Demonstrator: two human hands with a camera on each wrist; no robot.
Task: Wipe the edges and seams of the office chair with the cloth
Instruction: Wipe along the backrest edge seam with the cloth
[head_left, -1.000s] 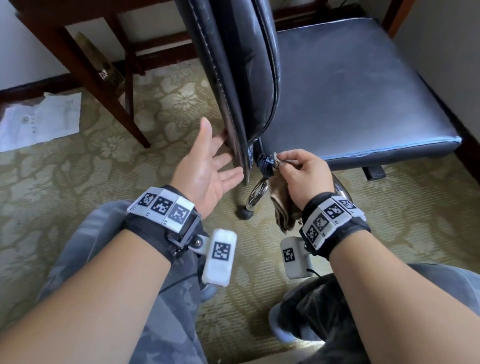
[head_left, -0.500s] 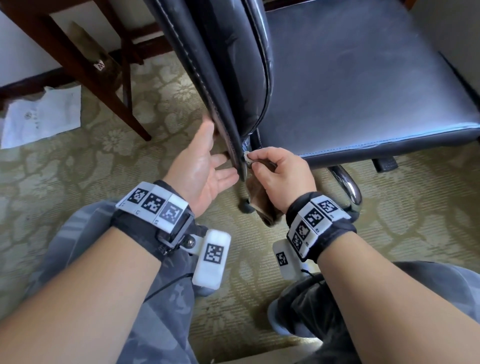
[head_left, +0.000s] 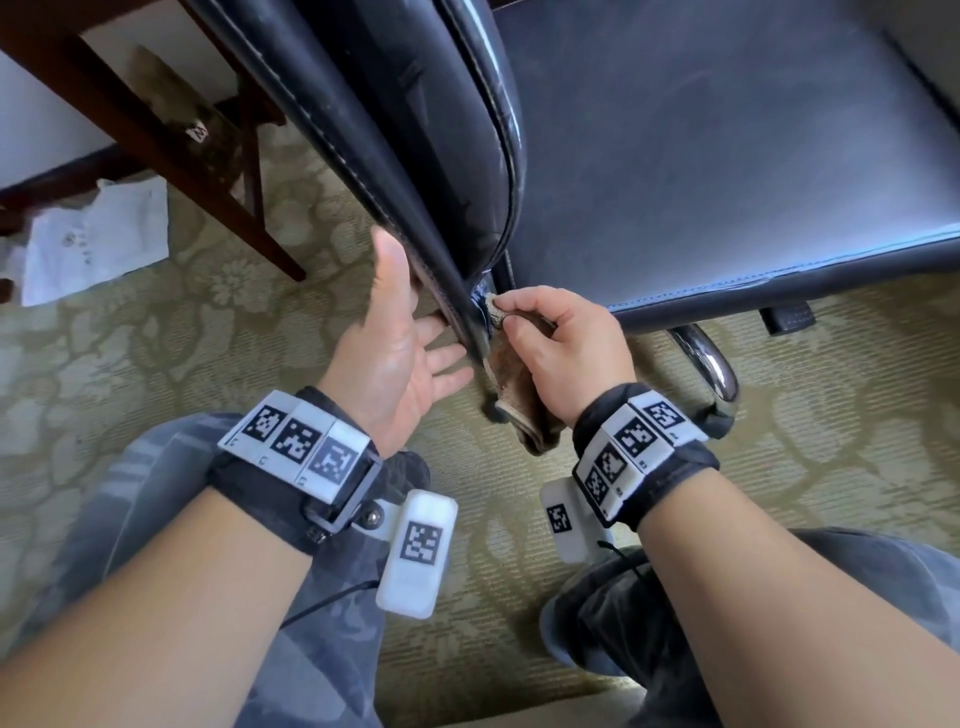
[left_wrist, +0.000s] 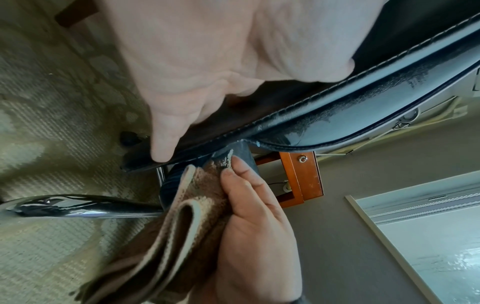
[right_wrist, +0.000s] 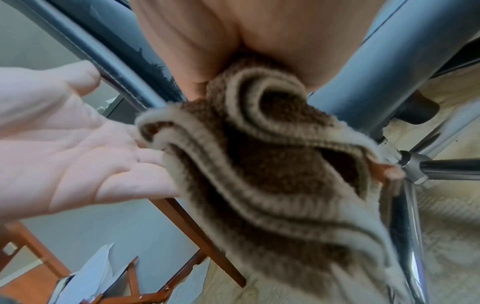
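Pinching a folded brown terry cloth with pale ribbed edges (head_left: 522, 387), the right hand (head_left: 566, 345) presses its tip against the bottom corner of the black leatherette office chair (head_left: 727, 171), where the stitched backrest edge meets the seat; the rest of the cloth hangs loose below the fist, just above the chair's chrome base tube (head_left: 709, 364). The left hand (head_left: 400, 353) lies flat and spread on the other side of that backrest edge, its thumb pointing up along the white-stitched seam and its fingertips (left_wrist: 161, 148) touching the rear face near the lower corner. Only the thin backrest edge parts the two hands. To the left of the chair, a dark wooden table leg (head_left: 171, 156) slants over patterned olive carpet (head_left: 156, 338), with crumpled white paper (head_left: 93, 244) beyond it.
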